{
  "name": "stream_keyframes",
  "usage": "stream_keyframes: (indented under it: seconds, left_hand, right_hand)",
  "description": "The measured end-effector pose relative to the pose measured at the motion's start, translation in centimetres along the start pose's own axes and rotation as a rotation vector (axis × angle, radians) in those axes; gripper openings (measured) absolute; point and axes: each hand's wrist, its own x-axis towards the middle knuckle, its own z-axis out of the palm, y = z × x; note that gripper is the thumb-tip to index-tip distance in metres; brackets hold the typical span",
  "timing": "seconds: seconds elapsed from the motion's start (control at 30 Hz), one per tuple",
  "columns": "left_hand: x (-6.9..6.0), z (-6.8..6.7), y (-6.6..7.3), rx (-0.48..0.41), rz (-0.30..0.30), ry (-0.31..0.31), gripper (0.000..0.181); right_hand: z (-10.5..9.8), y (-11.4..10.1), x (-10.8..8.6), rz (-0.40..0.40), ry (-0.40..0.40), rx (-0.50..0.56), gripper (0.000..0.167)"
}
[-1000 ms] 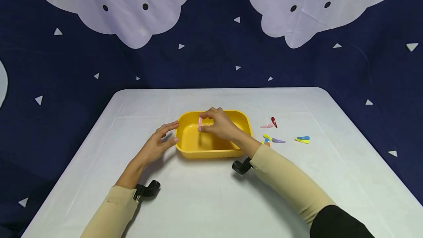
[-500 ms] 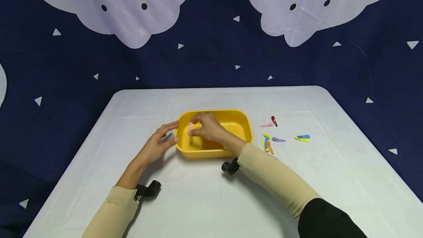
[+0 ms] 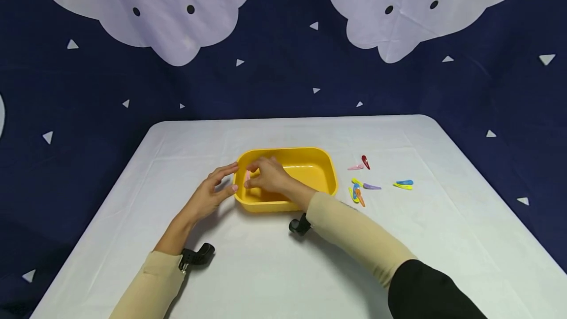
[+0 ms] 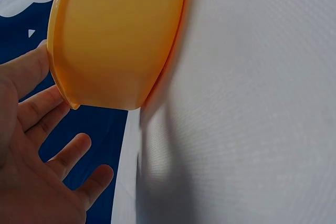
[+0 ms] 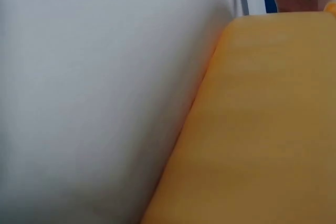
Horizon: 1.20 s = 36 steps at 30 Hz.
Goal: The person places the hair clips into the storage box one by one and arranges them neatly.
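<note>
A yellow tray [image 3: 283, 207] stands on the white table. Inside its left part, the right hand [image 3: 272, 176] pinches a pink hair clip [image 3: 247, 176] between thumb and fingers. The left hand [image 3: 208, 195] touches the tray's left rim with spread, fairly straight fingers. In the left wrist view, thumb and fingertips of the left hand [image 4: 39, 145] meet the rim of the tray [image 4: 115, 40], the other fingers standing apart from it. The right wrist view shows the outer wall of the tray [image 5: 262, 119]; the right hand is hidden there.
Right of the tray lie a pink clip [image 3: 355, 167], a red clip [image 3: 365, 162], a purple clip [image 3: 372, 186], an orange clip [image 3: 360, 198] and several yellow and blue ones. Farther right are a blue clip [image 3: 405, 182] and a yellow clip [image 3: 403, 187]. A dark patterned cloth [image 3: 274, 87] hangs behind.
The right hand has moved left inside the tray with the pink clip, toward the left wall. The left hand has stayed at the rim.
</note>
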Motion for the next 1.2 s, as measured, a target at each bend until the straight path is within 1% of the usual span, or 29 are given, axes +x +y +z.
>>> stream_keyframes:
  seconds: [0.17, 0.3, 0.6, 0.83, 1.07, 1.2]
  left_hand:
    - [-0.1, 0.0, 0.0, -0.011, -0.011, -0.004, 0.048]
    - [0.0, -0.1, 0.0, -0.013, -0.005, 0.001, 0.048]
    - [0.0, -0.1, -0.1, -0.007, 0.004, 0.005, 0.048]
    - [-0.1, 0.0, -0.1, -0.012, -0.005, 0.008, 0.048]
    - [-0.1, -0.1, 0.1, -0.015, -0.001, 0.009, 0.048]
    - [-0.1, -0.1, 0.1, -0.023, -0.012, 0.006, 0.048]
  right_hand:
    - [0.3, -0.1, 0.3, 0.024, -0.012, -0.034, 0.053]
    - [0.5, 0.0, 0.4, 0.02, -0.006, -0.055, 0.052]
    - [1.2, -0.1, 0.2, -0.013, -0.029, -0.214, 0.048]
    - [1.4, -0.1, 0.2, -0.024, -0.029, -0.237, 0.048]
    - [1.4, -0.1, 0.0, -0.035, -0.032, -0.276, 0.047]
    - [1.4, -0.1, -0.1, -0.037, -0.031, -0.298, 0.047]
